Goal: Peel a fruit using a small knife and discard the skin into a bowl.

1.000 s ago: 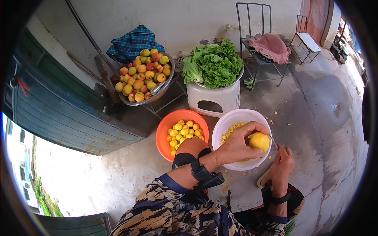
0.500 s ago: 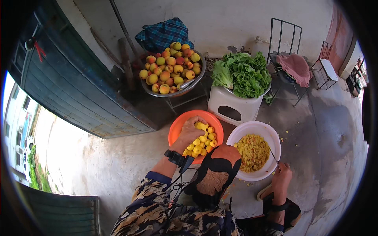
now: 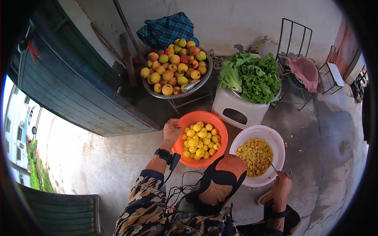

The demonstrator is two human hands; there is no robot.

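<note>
basin (image 3: 221,129), orange, round: smooth yellow fruit (image 3: 193,142); left hand (image 3: 172,129) at left rim, grip unclear; right hand (image 3: 282,184) clenched round thin knife (image 3: 273,166), pale basin's (image 3: 280,146) lower-right edge.

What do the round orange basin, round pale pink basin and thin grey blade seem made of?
Round orange basin: probably plastic, smooth, judging by its even, saturated colour.
Round pale pink basin: likely plastic too, smooth, with a plain, even-coloured wall.
Thin grey blade in the right hand: seemingly metal, from its slim straight line; finish unclear.
</note>
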